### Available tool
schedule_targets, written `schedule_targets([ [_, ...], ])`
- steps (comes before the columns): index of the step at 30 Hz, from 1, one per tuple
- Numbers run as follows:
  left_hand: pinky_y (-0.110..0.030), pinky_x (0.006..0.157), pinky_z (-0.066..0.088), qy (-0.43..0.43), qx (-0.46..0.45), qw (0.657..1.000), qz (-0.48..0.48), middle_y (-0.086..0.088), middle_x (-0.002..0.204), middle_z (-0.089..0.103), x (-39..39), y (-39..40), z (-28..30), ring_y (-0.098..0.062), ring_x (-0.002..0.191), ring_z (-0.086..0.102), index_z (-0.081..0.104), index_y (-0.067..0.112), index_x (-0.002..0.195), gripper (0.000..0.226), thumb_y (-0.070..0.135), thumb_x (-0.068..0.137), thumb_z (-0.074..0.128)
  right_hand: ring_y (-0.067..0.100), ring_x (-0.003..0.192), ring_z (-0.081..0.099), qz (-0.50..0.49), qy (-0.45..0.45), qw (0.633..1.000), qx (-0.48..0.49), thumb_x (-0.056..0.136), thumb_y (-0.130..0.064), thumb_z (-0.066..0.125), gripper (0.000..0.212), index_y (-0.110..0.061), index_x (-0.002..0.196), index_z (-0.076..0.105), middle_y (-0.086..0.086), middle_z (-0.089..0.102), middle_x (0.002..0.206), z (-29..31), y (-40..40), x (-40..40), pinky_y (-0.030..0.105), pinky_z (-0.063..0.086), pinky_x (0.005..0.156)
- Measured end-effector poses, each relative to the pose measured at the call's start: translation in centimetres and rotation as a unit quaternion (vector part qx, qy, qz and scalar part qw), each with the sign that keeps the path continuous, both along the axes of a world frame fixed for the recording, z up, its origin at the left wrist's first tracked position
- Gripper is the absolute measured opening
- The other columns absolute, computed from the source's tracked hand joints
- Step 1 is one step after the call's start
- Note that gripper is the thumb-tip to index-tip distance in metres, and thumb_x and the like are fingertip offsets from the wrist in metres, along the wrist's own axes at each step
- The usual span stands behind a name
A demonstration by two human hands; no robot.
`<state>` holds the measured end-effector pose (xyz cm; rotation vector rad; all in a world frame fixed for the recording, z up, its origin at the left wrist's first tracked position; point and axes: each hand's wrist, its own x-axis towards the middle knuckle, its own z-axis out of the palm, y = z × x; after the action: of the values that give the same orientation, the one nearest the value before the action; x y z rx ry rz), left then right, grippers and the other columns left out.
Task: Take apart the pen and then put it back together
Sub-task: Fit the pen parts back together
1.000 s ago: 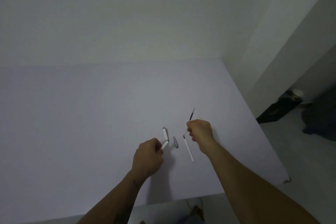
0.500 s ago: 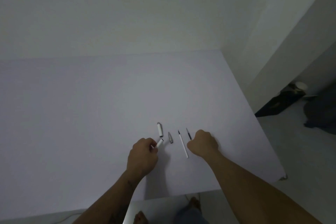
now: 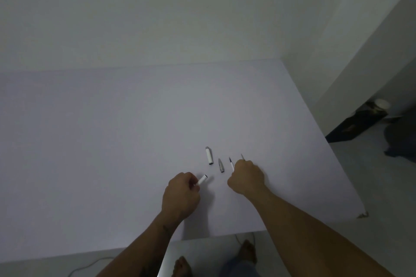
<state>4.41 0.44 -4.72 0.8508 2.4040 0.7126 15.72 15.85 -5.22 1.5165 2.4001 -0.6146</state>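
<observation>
Five pen parts visible, all low centre of the frame on the white table. We see the cap lying flat, highest of the group. Just right and lower is the grey tip, also flat, apart from the cap. Right of that the refill lies with its lower end hidden under the right hand. A thin grey piece sticks out above that hand's knuckles; the fist is clenched over it, but we can't tell whether the fingers actually pinch it or the refill. Left hand is curled around the white barrel, whose open end points up-right toward the tip without touching it. Both hands sit low over the table, well apart from each other. Bare feet show below the table edge.
</observation>
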Motion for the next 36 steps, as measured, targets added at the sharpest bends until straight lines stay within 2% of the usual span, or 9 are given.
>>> schedule_targets([
  [3, -0.027, 0.062, 0.042, -0.004, 0.001, 1.000, -0.002, 0.001, 0.083, 0.060, -0.3, -1.0, 0.2, -0.015, 0.072, 0.056, 0.061, 0.022, 0.082, 0.006, 0.018, 0.086, 0.060, 0.032, 0.095, 0.068, -0.029, 0.053, 0.998, -0.016, 0.080, -0.022, 0.059, 0.019, -0.010, 0.094, 0.066, 0.011, 0.068, 0.099, 1.1, -0.7, -0.5, 0.026, 0.045, 0.067],
  [6, -0.025, 0.061, 0.041, -0.010, 0.005, 1.000, 0.000, 0.001, 0.082, 0.061, -0.8, -1.7, 0.5, -0.014, 0.071, 0.056, 0.062, 0.022, 0.084, 0.006, 0.017, 0.088, 0.060, 0.031, 0.075, 0.068, -0.096, 0.206, 0.972, -0.058, 0.082, -0.025, 0.060, 0.021, -0.008, 0.070, 0.066, 0.008, 0.069, 0.072, 2.8, -1.3, -1.8, 0.030, 0.051, 0.062],
  [8, -0.025, 0.064, 0.042, -0.011, 0.008, 1.000, -0.002, 0.001, 0.083, 0.062, -1.0, -2.0, 0.7, -0.015, 0.073, 0.057, 0.063, 0.021, 0.085, 0.006, 0.017, 0.088, 0.060, 0.025, 0.066, 0.067, -0.130, 0.291, 0.945, -0.078, 0.080, -0.027, 0.063, 0.022, -0.010, 0.066, 0.068, 0.001, 0.070, 0.061, 3.9, -1.8, -2.7, 0.032, 0.054, 0.061],
  [11, -0.027, 0.069, 0.048, -0.015, 0.012, 1.000, -0.004, 0.000, 0.084, 0.064, -1.2, -2.1, 1.0, -0.016, 0.075, 0.059, 0.063, 0.021, 0.086, 0.006, 0.016, 0.088, 0.060, 0.000, 0.047, 0.055, -0.133, 0.354, 0.919, -0.109, 0.081, -0.029, 0.070, 0.022, -0.021, 0.061, 0.068, -0.018, 0.061, 0.047, 5.1, -3.0, -3.7, 0.012, 0.041, 0.045],
  [13, -0.027, 0.069, 0.048, -0.014, 0.021, 1.000, -0.007, 0.002, 0.083, 0.064, -1.5, -2.2, 1.2, -0.015, 0.074, 0.059, 0.062, 0.023, 0.084, 0.008, 0.016, 0.087, 0.061, -0.006, 0.044, 0.053, -0.135, 0.364, 0.913, -0.123, 0.082, -0.028, 0.071, 0.018, -0.020, 0.066, 0.070, -0.020, 0.061, 0.047, 5.3, -3.8, -3.9, 0.005, 0.036, 0.042],
  [15, -0.028, 0.068, 0.049, -0.015, 0.029, 0.999, -0.013, 0.002, 0.082, 0.065, -1.8, -2.3, 1.4, -0.014, 0.073, 0.059, 0.063, 0.023, 0.083, 0.008, 0.016, 0.085, 0.062, -0.003, 0.050, 0.057, -0.138, 0.366, 0.911, -0.129, 0.084, -0.028, 0.071, 0.013, -0.020, 0.073, 0.074, -0.014, 0.066, 0.057, 5.2, -4.5, -4.0, 0.006, 0.037, 0.043],
  [19, -0.031, 0.072, 0.054, -0.019, 0.043, 0.999, -0.021, 0.001, 0.083, 0.067, -2.5, -2.5, 1.5, -0.016, 0.073, 0.061, 0.066, 0.021, 0.084, 0.004, 0.017, 0.083, 0.066, 0.018, 0.072, 0.064, -0.154, 0.399, 0.892, -0.145, 0.086, -0.023, 0.070, 0.010, -0.015, 0.082, 0.075, 0.001, 0.072, 0.076, 5.3, -5.4, -4.6, 0.024, 0.049, 0.061],
  [28, -0.023, 0.064, 0.047, -0.049, 0.080, 0.996, -0.011, 0.004, 0.076, 0.065, -2.9, -1.6, 1.3, -0.011, 0.067, 0.059, 0.065, 0.023, 0.082, 0.007, 0.016, 0.083, 0.068, 0.009, 0.055, 0.050, -0.129, 0.397, 0.899, -0.136, 0.085, -0.025, 0.071, 0.011, -0.019, 0.076, 0.071, -0.007, 0.060, 0.059, 5.1, -5.2, -4.9, 0.021, 0.040, 0.054],
  [36, -0.032, 0.062, 0.056, -0.044, 0.097, 0.994, -0.016, 0.008, 0.066, 0.064, -2.7, -0.8, 0.6, -0.010, 0.059, 0.061, 0.061, 0.028, 0.074, 0.011, 0.023, 0.079, 0.069, -0.002, 0.047, 0.052, -0.045, 0.372, 0.918, -0.131, 0.084, -0.022, 0.072, 0.009, -0.021, 0.074, 0.072, -0.017, 0.060, 0.050, 4.3, -4.2, -4.3, 0.007, 0.036, 0.047],
])
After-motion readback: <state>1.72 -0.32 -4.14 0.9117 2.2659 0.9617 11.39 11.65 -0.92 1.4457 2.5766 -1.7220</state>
